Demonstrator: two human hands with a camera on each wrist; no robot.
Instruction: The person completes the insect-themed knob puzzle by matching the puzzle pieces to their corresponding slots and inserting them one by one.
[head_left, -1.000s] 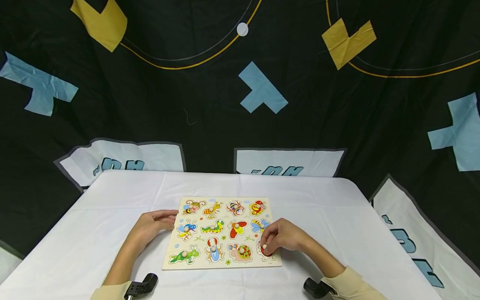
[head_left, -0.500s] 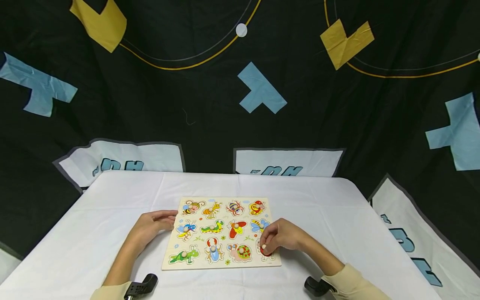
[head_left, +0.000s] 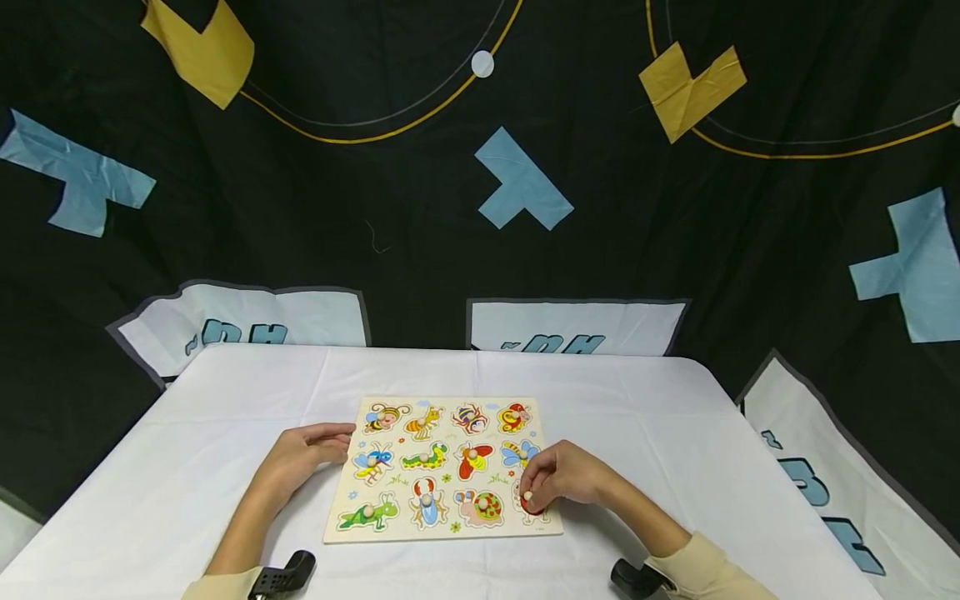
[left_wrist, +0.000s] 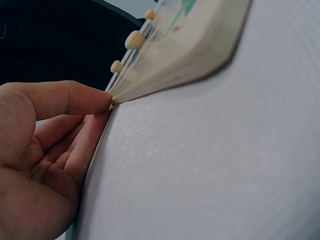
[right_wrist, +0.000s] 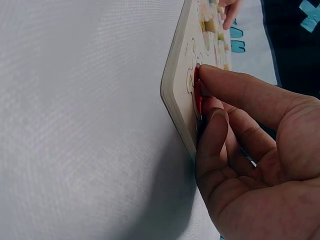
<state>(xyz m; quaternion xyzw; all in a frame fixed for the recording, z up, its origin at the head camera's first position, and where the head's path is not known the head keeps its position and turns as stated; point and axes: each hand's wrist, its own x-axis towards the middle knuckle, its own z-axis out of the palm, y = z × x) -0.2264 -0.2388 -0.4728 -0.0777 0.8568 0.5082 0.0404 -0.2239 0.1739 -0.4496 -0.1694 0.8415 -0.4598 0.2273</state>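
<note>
A pale wooden peg puzzle board (head_left: pixel 405 534) with knobbed insect pieces lies on the white table. At its near right corner my right hand (head_left: pixel 566 477) pinches a red puzzle piece (right_wrist: pixel 198 92) with thumb and fingers. The piece lies at its outlined spot, overlapping the outline in the right wrist view, and the fingers cover part of it. At the board's left edge rests my left hand (head_left: pixel 298 457), fingers loosely extended. Seen from the left wrist, its fingertips (left_wrist: pixel 106 101) touch the edge of the board.
Rows of other pieces sit in the board, among them a green caterpillar piece (head_left: pixel 426 455), a blue beetle piece (head_left: pixel 427 505) and a snail piece (head_left: pixel 480 506). White cloth (head_left: pixel 637 400) covers the table. Behind it hangs a black curtain (head_left: pixel 375 200) with blue and yellow shapes.
</note>
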